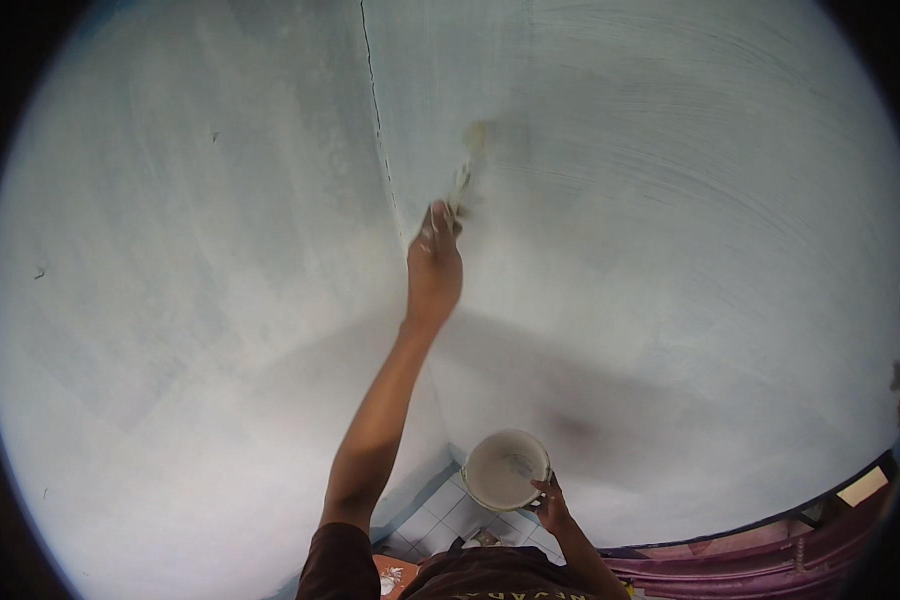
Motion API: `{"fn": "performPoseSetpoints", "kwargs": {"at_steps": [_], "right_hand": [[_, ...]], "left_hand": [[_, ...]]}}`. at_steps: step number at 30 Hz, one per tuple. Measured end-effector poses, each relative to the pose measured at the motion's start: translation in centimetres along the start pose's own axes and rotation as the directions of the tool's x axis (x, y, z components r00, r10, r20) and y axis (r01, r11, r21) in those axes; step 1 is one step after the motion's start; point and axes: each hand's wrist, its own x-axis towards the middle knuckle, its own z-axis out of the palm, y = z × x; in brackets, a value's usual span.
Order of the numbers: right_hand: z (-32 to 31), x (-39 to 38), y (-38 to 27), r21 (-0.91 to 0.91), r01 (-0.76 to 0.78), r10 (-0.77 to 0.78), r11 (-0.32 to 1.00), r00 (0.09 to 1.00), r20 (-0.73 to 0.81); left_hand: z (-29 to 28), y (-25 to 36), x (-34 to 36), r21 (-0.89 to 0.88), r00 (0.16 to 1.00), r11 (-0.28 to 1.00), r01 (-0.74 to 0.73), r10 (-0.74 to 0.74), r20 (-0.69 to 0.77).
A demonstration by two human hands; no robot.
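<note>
Paintbrush (462, 178), clasped in the curled left hand (434, 262) right of the wall crack (377, 118), should probably sweep evenly, the right hand (552, 510) gripping the bucket (487, 462) below that crack.

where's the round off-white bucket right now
In the head view, the round off-white bucket is low, slightly right of centre, held at its right rim by the right hand, with white floor tiles visible below.

Shirt (480, 572), dark brown: one, short-sleeved. Left sleeve (338, 562): plain, loosely cut, finished with a straight hem. Chest: marked in yellowish lettering (553, 596), partly cut off. Left hand (435, 268): ungloved, fingers flecked with whitish smears (427, 240). Right hand (552, 507): ungloved.
</note>
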Motion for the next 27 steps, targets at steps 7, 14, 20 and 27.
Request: {"fn": "performPoseSetpoints", "kwargs": {"at_steps": [7, 14, 20, 27], "right_hand": [[0.8, -0.5, -0.6, 0.03, 0.043, -0.043, 0.999, 0.999, -0.013], [0.9, -0.2, -0.4, 0.025, 0.072, -0.072, 0.997, 0.997, -0.016], [-0.4, 0.8, 1.1, 0.034, 0.052, -0.05, 0.998, 0.997, -0.05], [-0.5, 0.3, 0.6, 0.031, -0.008, 0.01, 0.999, 0.998, -0.069]], "left_hand": [[-1.0, 4.2, 4.3, -0.567, 0.942, 0.792, 0.227, -0.031, 0.335], [0.7, -0.2, 6.5, -0.464, 0.849, 0.765, 0.446, -0.197, 0.491], [0.0, -3.0, 4.2, -0.425, 0.736, 0.652, 0.628, -0.319, 0.597], [0.8, -5.2, -0.2, -0.357, 0.656, 0.595, 0.72, -0.416, 0.63]]}}
